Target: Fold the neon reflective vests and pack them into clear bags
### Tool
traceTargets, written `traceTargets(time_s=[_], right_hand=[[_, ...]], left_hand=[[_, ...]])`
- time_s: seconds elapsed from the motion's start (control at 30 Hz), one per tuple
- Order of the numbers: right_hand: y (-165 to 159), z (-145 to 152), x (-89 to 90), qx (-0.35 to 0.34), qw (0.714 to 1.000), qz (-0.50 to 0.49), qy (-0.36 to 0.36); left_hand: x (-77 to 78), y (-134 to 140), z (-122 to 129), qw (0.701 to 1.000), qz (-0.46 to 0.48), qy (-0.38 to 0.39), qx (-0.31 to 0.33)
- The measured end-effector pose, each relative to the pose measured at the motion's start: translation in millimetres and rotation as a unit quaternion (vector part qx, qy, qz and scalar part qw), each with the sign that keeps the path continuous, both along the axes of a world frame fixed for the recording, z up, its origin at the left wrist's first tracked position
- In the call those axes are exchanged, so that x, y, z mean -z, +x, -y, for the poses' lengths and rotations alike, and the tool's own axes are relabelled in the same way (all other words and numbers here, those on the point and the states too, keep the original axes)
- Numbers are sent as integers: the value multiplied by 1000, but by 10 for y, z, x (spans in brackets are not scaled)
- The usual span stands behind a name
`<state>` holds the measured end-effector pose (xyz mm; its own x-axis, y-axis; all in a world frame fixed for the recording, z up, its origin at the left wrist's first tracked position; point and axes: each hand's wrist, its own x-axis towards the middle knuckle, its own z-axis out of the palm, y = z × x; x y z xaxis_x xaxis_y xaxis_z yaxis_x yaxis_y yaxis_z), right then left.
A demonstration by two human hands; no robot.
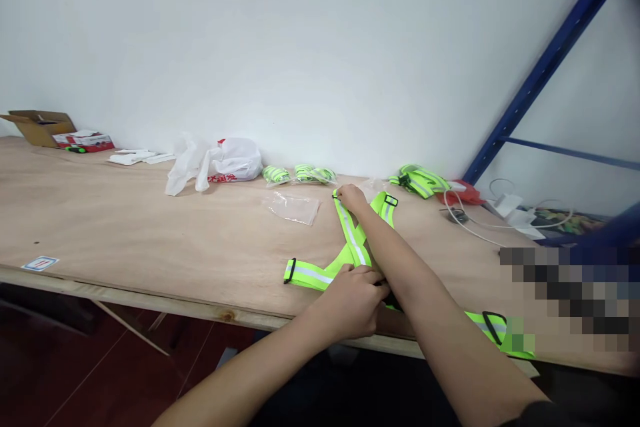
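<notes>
A yellow-green reflective vest [353,240] made of straps with pale grey stripes lies spread near the table's front edge. Black slider buckles sit on several of its strap ends. My right hand [353,199] reaches forward across the vest and pinches the far end of one strap. Closer to me, my left hand [356,300] is closed on the vest's lower middle, beside a small black part; its fingertips are partly hidden. My right forearm covers part of the vest, and another strap end [477,321] with a buckle shows beyond it to the right.
Packaged reflective straps [303,174] and a clear plastic bag [293,207] lie behind. Another reflective bundle [423,180] sits back right, near white cables [470,223] and a blue rack [550,67]. White bags [235,159] and a cardboard box [43,128] stand left.
</notes>
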<state>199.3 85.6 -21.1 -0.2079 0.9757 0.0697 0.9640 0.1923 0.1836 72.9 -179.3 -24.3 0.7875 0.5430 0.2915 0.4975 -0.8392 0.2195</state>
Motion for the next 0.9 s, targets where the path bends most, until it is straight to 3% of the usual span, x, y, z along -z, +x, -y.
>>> traceTargets(time_s=[0.37,0.53,0.67,0.77,0.9], right_hand=[[-8,392,-223,-57,998,-27,-18],[149,763,-587,-103,993,-55,3],[541,1401,-877,-149,982,-97,58],[894,2062,-777,-193,952,-194,138],[1244,2845,-247,-171,950,-206,161]], left_hand=[[10,166,36,1000,11,1,-29],[-13,126,59,998,-1,-32,-55],[-46,90,-6,997,-5,-63,-43],[-96,54,-83,995,-4,-88,-52],[-103,-2,-132,990,-59,-101,-81]])
